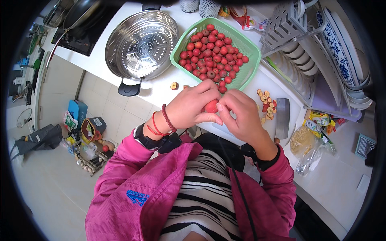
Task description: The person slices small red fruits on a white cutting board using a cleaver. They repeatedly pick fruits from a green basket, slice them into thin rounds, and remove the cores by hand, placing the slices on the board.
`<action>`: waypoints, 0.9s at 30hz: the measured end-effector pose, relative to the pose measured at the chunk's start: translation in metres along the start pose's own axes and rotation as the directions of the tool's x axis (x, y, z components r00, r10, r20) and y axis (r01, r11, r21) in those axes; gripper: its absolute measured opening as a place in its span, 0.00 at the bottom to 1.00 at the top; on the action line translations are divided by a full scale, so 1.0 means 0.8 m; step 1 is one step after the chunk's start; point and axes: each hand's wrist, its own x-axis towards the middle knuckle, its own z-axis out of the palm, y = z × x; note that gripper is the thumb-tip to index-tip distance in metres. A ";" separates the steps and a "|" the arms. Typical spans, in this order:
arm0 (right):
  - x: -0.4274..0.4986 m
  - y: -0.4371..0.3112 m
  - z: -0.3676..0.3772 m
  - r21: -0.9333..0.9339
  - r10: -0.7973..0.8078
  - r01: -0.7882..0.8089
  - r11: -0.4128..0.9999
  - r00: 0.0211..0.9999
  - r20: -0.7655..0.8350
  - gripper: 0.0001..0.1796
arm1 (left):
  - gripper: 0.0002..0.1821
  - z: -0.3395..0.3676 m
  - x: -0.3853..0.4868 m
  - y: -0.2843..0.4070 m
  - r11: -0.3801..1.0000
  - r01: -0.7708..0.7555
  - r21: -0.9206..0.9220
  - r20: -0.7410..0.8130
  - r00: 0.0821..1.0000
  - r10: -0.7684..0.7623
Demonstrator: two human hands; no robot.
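A red hawthorn fruit is held between my two hands over the counter's front edge. My left hand has its fingers and thumb around it from the left. On its other side, the thumb and fingertips of my right hand pinch the fruit, partly covering it. Just beyond my hands, a green plastic basket holds many whole hawthorns. A cut hawthorn piece lies left of the basket. Sliced-off hawthorn ends are scattered at right, beside the blade of a cleaver.
A stainless steel steamer pot with a perforated bottom stands left of the basket. At right is a dish rack with bowls and plates. Food bags and a grater lie further right. A frying pan sits on the stove.
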 end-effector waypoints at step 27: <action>-0.019 0.006 0.003 -0.558 -0.204 0.380 0.738 0.914 0.352 0.07 | 0.27 0.014 -0.020 -0.015 0.995 0.093 0.034 0.135 0.986 -0.096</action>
